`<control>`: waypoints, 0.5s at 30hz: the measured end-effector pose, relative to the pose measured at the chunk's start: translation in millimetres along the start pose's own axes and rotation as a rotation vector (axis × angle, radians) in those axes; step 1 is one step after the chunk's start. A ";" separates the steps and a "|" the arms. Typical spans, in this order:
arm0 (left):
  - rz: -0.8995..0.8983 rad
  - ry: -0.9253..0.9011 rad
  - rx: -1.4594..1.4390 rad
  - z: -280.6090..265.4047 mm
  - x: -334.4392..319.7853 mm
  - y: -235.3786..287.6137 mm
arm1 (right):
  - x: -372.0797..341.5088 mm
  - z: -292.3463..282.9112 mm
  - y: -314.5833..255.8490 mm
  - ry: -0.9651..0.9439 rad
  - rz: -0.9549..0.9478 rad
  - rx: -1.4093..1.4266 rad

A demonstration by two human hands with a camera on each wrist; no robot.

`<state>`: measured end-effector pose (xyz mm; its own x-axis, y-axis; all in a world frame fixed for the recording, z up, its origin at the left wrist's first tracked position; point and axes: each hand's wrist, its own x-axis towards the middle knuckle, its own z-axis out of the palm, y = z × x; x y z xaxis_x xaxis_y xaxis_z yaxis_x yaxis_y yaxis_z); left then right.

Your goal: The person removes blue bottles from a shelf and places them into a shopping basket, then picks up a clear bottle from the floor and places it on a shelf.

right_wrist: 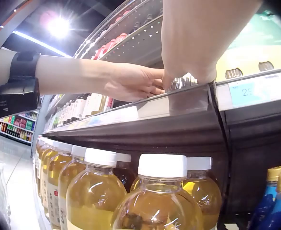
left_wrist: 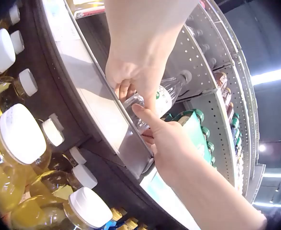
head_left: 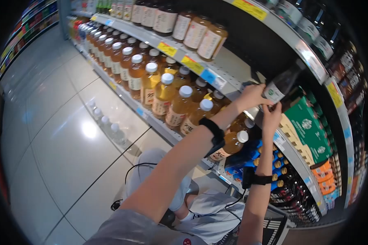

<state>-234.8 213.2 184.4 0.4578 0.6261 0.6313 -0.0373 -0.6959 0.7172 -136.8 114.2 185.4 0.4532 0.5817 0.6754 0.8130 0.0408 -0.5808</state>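
Observation:
A clear plastic bottle [head_left: 279,88] with a white label and a green mark lies tilted over at the shelf's front edge, its cap toward the back. My left hand [head_left: 251,98] grips it from the left side, fingers bent around its lower part. From the right, my right hand [head_left: 271,117] holds the same end, its thumb across the bottle in the left wrist view. The ridged bottle base [right_wrist: 182,81] shows between both hands in the right wrist view. Part of the bottle is hidden behind the fingers.
Juice bottles with white caps [head_left: 167,92] line the shelf below. Right of the hands stands a green carton [head_left: 308,122]. Dark labelled bottles [head_left: 164,19] stand farther left on the same shelf. Several clear bottles [head_left: 115,130] stand on the tiled floor [head_left: 41,163]. Another shelf [head_left: 310,57] overhangs.

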 end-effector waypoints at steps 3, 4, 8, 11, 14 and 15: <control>-0.061 -0.067 0.021 -8.6 -1.7 8.6 | -1.0 0.9 -0.8 0.023 -0.034 0.024; -0.065 -0.064 0.020 -7.5 -1.6 7.7 | -0.9 1.0 -1.9 0.026 -0.028 0.012; -0.066 -0.084 -0.032 -4.9 0.0 3.1 | -3.2 1.5 -4.8 0.046 -0.056 0.049; -0.075 -0.166 -0.112 -0.7 5.7 -6.4 | -5.5 1.4 -7.5 0.057 -0.074 0.070; -0.104 -0.229 -0.174 -4.1 7.9 -5.4 | -10.3 3.7 -8.9 0.114 -0.110 -0.071; -0.106 -0.241 -0.192 -4.8 9.1 -5.7 | -14.4 3.2 -12.0 0.118 -0.098 -0.094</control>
<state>-234.6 224.5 187.4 0.6642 0.5746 0.4782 -0.1340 -0.5379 0.8323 -154.2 107.9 181.2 0.4050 0.4795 0.7785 0.8837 0.0133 -0.4679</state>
